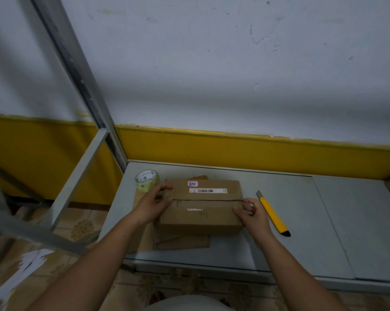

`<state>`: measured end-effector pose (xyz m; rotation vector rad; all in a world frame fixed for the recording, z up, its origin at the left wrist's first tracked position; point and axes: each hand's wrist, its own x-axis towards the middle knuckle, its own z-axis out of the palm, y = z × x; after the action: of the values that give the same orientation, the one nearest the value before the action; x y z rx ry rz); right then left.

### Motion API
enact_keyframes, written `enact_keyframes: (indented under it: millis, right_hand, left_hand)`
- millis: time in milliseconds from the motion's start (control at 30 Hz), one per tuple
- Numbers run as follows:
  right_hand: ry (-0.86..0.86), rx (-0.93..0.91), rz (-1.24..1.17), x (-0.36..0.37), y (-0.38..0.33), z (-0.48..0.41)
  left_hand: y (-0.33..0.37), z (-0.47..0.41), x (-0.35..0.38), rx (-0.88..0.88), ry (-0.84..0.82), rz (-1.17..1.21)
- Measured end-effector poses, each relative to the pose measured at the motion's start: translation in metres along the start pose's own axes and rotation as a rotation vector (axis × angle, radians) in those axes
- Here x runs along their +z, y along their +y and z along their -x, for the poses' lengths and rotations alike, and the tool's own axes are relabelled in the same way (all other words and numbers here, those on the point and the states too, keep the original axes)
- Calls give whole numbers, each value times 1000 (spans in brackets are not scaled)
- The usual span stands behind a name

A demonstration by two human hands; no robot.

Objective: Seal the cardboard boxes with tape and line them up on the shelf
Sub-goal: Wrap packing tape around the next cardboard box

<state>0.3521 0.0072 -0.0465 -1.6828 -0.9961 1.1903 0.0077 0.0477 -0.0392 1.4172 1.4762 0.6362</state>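
A cardboard box (200, 205) sits on flattened cardboard (180, 242) on the grey shelf (312, 221), its top flaps closed and the seam between them bare. The left hand (154, 202) rests with straight, spread fingers on the box's left end. The right hand (251, 213) is at the right end with its fingers curled; whether it grips anything is unclear. A tape roll (147, 181) stands just behind the left hand, and a yellow knife (273, 213) lies to the box's right.

Brown cardboard box (200, 212), yellow-black utility knife (273, 213), grey shelf (301, 221).
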Motion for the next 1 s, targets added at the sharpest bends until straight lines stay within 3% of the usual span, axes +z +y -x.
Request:
enact_keyframes:
  millis: [300,533,700,767,867,1000]
  right_hand:
    - [9,-26,19,1,-5,2]
    - [12,-76,14,-2,-11,11]
    - [80,-78,33,-10,-8,13]
    - [103,-78,42,-14,-8,15]
    - [116,-69,56,-20,-5,18]
    - [108,-64,70,-26,-6,25]
  left_hand:
    - [-6,5,16,151,203,-2]
    - [0,-4,6,191,230,-140]
    - [-9,-19,-26,238,507,-231]
    - [-24,-34,-49,134,468,-442]
    - [-32,-51,-65,-2,261,-709]
    - [-40,-68,-67,-29,162,-920]
